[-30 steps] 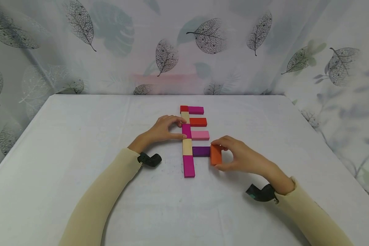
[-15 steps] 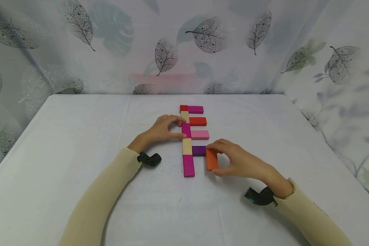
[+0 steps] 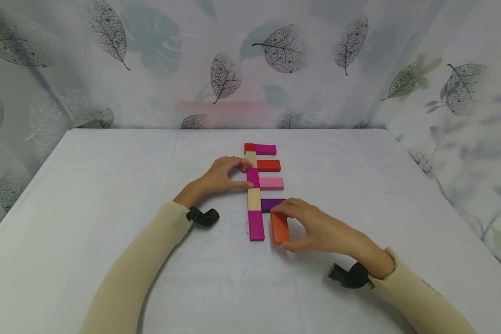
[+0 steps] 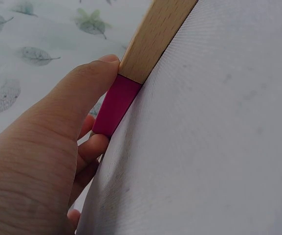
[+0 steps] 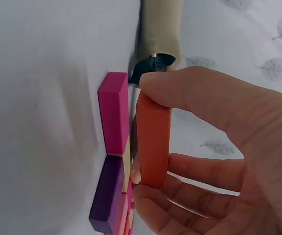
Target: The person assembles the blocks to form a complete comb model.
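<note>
In the head view, flat wooden blocks form a column with side bars pointing right. My left hand (image 3: 219,176) holds the middle magenta block (image 3: 253,178) between thumb and fingertips; in the left wrist view the thumb lies where it meets a plain wood block (image 4: 155,41). My right hand (image 3: 321,229) pinches an orange block (image 3: 279,228) by its two ends, thumb at the near one. That block is just right of the lowest magenta block (image 3: 256,226), a narrow gap between them, and below the purple block (image 3: 270,205). Right-hand fingertips overlap the purple block's right end.
Farther up, a pink block (image 3: 271,183), a red block (image 3: 269,165) and a magenta block (image 3: 266,149) jut right from the column. A small red end (image 3: 249,147) tops it. The white-covered table (image 3: 108,185) meets a leaf-printed curtain (image 3: 158,93) behind.
My right hand has carried the orange block left and toward me, from the purple block's right end to beside the lowest magenta block. The left hand has stayed in place.
</note>
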Motion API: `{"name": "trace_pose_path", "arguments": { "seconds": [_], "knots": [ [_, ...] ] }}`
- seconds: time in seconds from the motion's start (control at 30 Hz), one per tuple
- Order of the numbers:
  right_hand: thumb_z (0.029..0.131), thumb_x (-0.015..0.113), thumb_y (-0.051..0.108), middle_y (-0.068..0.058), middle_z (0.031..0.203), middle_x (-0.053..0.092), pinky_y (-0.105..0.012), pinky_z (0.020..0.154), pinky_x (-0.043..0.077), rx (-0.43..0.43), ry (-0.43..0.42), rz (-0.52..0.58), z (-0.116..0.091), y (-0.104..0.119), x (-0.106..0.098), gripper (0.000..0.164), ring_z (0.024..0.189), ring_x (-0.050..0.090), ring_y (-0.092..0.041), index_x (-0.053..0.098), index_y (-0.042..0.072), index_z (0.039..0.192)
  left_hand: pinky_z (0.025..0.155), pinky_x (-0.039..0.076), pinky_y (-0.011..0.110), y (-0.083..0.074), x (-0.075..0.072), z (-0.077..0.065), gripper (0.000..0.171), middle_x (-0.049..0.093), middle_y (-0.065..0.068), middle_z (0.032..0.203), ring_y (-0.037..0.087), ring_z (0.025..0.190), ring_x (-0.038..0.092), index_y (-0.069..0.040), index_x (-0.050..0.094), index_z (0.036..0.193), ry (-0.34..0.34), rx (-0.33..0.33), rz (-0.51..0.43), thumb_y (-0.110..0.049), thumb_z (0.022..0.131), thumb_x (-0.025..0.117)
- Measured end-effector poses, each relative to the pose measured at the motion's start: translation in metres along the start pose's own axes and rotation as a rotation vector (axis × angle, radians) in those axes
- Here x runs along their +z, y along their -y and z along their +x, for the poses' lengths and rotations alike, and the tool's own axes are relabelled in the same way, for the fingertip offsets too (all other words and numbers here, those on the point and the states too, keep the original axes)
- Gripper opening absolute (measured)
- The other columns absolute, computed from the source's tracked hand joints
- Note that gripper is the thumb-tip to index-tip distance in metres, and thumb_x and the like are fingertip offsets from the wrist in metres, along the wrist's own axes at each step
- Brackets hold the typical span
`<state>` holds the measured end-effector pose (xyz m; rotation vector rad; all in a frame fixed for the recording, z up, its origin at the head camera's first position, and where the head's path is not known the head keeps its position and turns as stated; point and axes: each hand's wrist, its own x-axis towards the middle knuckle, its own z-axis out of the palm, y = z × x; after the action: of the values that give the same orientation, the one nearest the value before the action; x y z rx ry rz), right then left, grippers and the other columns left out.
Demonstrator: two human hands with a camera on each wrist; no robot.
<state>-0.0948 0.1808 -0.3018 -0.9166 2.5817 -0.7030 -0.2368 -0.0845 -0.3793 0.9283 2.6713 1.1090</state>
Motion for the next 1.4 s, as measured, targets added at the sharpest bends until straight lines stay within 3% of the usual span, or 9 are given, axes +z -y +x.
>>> {"name": "trace_pose_path", "arguments": {
  "seconds": [0.77,1.17,1.4],
  "knots": [
    [0.083,0.078,0.029,-0.004,0.136,0.048,-0.042,0.099,0.047,-0.019,0.138,0.022,-0.004,0.024,0.02,0.063,0.124,0.046,-0.019,0.053,0.012,0.138,0.111,0.022,0.046,0.0,-0.001,-0.001,0.057,0.058,0.001,0.108,0.018,0.11,0.047,-0.015,0.058,0.13,-0.005,0.005,-0.004,-0.036,0.081,0.078],
    [0.084,0.076,0.026,0.001,0.136,0.046,-0.037,0.104,0.044,-0.062,0.157,0.042,-0.005,0.024,0.033,0.059,0.123,0.044,-0.013,0.054,0.011,0.137,0.111,0.022,0.047,-0.001,-0.001,-0.001,0.057,0.058,0.002,0.108,0.019,0.11,0.047,-0.015,0.058,0.131,0.001,0.008,-0.009,-0.036,0.081,0.077],
    [0.084,0.076,0.024,0.004,0.125,0.045,-0.025,0.096,0.046,-0.126,0.116,0.071,-0.003,0.023,0.043,0.053,0.109,0.048,-0.007,0.056,0.009,0.131,0.111,0.022,0.046,0.0,0.0,-0.001,0.057,0.058,0.001,0.108,0.018,0.11,0.048,-0.015,0.057,0.131,-0.001,0.002,-0.005,-0.036,0.081,0.077]
  ]
}}
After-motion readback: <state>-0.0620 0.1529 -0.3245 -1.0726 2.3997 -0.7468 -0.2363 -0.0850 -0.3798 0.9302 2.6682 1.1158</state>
